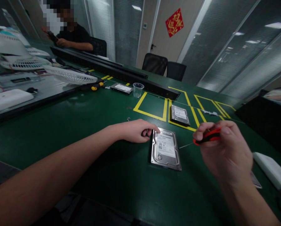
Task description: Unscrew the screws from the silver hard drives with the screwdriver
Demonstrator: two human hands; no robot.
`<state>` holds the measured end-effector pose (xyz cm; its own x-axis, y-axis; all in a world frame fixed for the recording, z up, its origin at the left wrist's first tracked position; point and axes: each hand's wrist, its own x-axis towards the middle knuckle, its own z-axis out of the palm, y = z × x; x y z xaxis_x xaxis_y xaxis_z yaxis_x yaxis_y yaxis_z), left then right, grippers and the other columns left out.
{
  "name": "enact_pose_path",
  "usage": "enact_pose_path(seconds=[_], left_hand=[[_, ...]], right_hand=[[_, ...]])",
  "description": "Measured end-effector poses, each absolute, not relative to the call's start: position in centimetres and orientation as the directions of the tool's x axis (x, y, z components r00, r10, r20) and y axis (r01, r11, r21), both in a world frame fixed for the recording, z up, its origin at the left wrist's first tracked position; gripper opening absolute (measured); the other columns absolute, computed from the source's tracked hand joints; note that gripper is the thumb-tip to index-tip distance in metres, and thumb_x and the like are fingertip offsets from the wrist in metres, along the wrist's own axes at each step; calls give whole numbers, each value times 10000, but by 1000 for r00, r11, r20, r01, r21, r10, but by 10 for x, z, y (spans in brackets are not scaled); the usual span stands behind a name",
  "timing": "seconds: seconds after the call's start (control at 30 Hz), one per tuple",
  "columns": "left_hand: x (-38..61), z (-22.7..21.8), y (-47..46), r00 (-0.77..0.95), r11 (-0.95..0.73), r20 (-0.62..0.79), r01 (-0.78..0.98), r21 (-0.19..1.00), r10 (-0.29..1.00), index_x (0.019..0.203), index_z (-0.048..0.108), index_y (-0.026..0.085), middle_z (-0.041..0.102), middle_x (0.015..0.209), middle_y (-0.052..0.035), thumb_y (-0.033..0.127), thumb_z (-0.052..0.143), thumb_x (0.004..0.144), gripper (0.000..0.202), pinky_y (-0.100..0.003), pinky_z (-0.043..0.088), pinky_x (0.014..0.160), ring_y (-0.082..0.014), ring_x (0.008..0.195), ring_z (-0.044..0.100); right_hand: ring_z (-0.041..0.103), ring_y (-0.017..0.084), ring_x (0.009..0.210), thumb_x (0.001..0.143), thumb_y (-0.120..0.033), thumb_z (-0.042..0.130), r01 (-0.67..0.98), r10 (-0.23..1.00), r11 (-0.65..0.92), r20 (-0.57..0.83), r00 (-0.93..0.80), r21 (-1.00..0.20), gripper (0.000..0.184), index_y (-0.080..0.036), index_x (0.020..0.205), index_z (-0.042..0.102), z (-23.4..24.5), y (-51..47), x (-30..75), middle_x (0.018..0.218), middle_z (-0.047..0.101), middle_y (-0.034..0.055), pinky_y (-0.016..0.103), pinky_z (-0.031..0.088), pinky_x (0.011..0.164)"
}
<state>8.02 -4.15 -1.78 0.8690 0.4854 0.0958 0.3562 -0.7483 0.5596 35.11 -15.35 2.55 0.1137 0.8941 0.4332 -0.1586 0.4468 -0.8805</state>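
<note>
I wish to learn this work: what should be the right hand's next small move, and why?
Probably, the right hand should settle the screwdriver squarely before applying force: its tip points at the right edge of the hard drive, though firm contact cannot be judged. The left hand touches the drive near its upper left corner.

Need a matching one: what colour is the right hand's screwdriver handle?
Red-orange and black; the screwdriver handle shows best in the head view.

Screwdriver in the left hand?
No, the right hand grips the red-and-black screwdriver, while the left hand touches the hard drive with a fingertip.
</note>
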Motion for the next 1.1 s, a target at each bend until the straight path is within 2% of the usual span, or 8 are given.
enact_pose_path(seconds=[0.07,0.23,0.47,0.57,0.73,0.93,1.03,1.1], left_hand=[[80,-18,-42,871,-748,99,350,564,482,1423,606,250,676,1001,-30,175,613,878,551,-275,448,755,-157,841,624],[80,-15,-44,870,-747,96,352,563,483,1427,603,240,674,1014,-28,176,613,880,551,-270,451,749,-154,845,622],[79,-17,-43,870,-748,99,352,562,484,1431,600,247,668,1003,-30,171,624,879,557,-271,446,753,-155,846,619],[80,-18,-42,870,-748,95,356,561,484,1434,596,259,671,1016,-30,176,626,885,556,-271,444,756,-156,857,620],[80,-14,-44,873,-748,81,360,558,481,1436,592,240,667,1020,-35,186,620,891,548,-265,445,760,-155,867,618],[80,-11,-45,872,-743,58,377,553,486,1443,581,246,661,1024,-33,189,616,900,547,-266,441,765,-155,873,614],[79,-13,-44,871,-739,58,376,559,488,1446,579,253,664,1034,-32,190,619,902,549,-268,443,762,-156,880,615],[79,-14,-44,873,-741,63,370,561,484,1448,577,259,665,1039,-30,191,623,902,552,-268,444,757,-155,879,616]], right_hand=[[563,170,659,1012,-290,577,-142,888,458,447,107,-877,81,-288,1016,657,24,-154,350,895,694,33,338,456,640],[511,180,669,1057,-437,418,-187,901,434,428,75,-881,391,-249,1044,760,27,-155,349,892,651,75,359,455,622],[615,204,819,1002,-270,566,-157,898,440,434,70,-884,109,-278,1012,674,26,-155,350,983,681,53,363,502,740],[564,171,702,1022,-285,568,-154,890,457,449,85,-876,119,-284,1067,679,24,-154,350,960,691,49,337,481,672],[553,157,683,1038,-451,494,-250,905,423,422,62,-871,376,-195,1038,770,28,-152,351,886,663,72,310,493,633],[643,178,795,963,-338,650,-213,895,443,441,61,-871,131,-221,988,702,28,-153,352,933,702,58,306,534,723],[614,153,699,964,-288,670,-196,894,447,445,57,-873,51,-253,999,662,26,-153,352,956,712,40,305,513,665],[567,139,642,986,-316,643,-209,893,448,448,46,-869,81,-258,1032,674,25,-153,352,937,710,43,298,483,614]])
